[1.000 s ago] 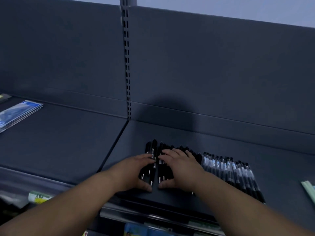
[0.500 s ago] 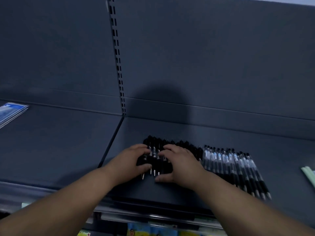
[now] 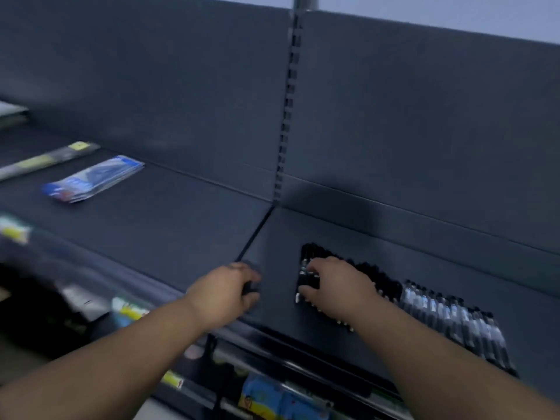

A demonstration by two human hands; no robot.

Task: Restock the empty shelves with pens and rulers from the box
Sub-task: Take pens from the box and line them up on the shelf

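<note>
Now note left hand [image 3: 224,294] pulled leftward off the black pens [image 3: 381,280] at lower centre, fingers curled, contents unreadable through blur, right hand [image 3: 336,286] spread flat on that row on the shelf [image 3: 348,234]; treat straightening as probably nearly done.

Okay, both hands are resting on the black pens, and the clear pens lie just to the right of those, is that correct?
Not quite. Only the right hand rests on the black pens; the left hand is off them, to their left over bare shelf. The clear pens do lie just to the right of the black ones. The head view shows this.
</note>
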